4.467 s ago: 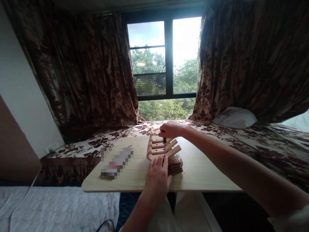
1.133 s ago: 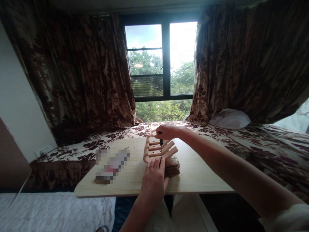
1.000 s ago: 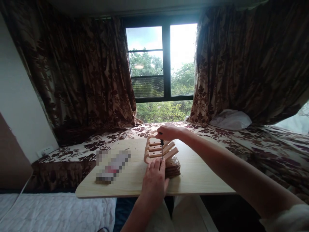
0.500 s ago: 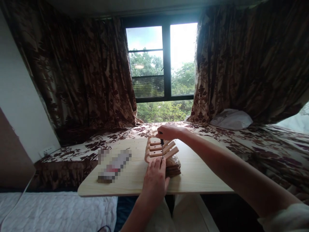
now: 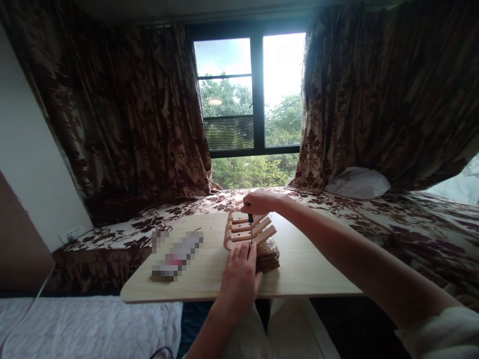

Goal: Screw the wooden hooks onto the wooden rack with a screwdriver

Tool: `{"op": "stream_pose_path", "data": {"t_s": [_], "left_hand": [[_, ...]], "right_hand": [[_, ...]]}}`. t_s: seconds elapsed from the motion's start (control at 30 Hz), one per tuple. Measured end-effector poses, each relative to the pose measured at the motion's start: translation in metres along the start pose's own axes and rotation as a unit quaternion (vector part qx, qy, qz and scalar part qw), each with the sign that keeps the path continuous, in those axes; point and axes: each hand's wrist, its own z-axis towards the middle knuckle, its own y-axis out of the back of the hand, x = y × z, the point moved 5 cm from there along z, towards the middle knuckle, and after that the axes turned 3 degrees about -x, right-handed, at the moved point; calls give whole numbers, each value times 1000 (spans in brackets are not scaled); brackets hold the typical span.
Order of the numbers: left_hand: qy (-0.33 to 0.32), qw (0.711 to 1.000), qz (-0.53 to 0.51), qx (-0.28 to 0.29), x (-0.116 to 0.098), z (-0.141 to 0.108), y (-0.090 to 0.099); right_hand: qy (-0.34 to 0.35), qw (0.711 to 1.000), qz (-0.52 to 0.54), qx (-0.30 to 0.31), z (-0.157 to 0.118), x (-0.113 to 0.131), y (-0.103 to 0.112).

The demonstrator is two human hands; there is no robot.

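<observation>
My right hand [image 5: 262, 202] is wrapped round the dark handle of a screwdriver [image 5: 251, 227], held upright with its shaft pointing down. The tip ends beside the fingers of my left hand [image 5: 239, 264]. That hand grips the near end of a pale wooden rack [image 5: 239, 235], which has several parallel curved arms and dark holes. Its fingertips hide the spot where the screwdriver meets the wood. Under and beside the rack lies a stack of brown pieces in clear plastic wrap [image 5: 270, 257].
A pale wooden table [image 5: 307, 279] carries these things. A blurred-out flat box [image 5: 177, 257] lies on its left side. Behind it is a ledge with a floral cloth [image 5: 179, 208] and a white bag [image 5: 359, 183]. A quilted white cover [image 5: 90, 326] is at lower left.
Almost nothing differs. Both hands keep their hold, and the screwdriver stays upright in the same place; the view has shifted very slightly.
</observation>
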Motion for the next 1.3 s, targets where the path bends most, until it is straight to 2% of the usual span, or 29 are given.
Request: {"op": "stream_pose_path", "data": {"t_s": [0.17, 0.4, 0.63, 0.9, 1.13, 1.3], "left_hand": [[-1, 1000, -3, -3, 0, 0, -1], [3, 1000, -6, 2, -1, -1, 1], [1, 1000, -5, -7, 1, -1, -2], [-3, 1000, -13, -18, 0, -1, 0], [-9, 1000, -13, -21, 0, 0, 0], [-5, 1000, -11, -14, 0, 0, 0]], "right_hand": [[21, 1000, 3, 3, -4, 1, 6], [11, 1000, -1, 0, 1, -3, -5], [26, 1000, 0, -5, -3, 3, 6], [9, 1000, 0, -11, 5, 2, -3], [35, 999, 14, -2, 0, 8, 8], [20, 1000, 13, 2, 0, 2, 0]]}}
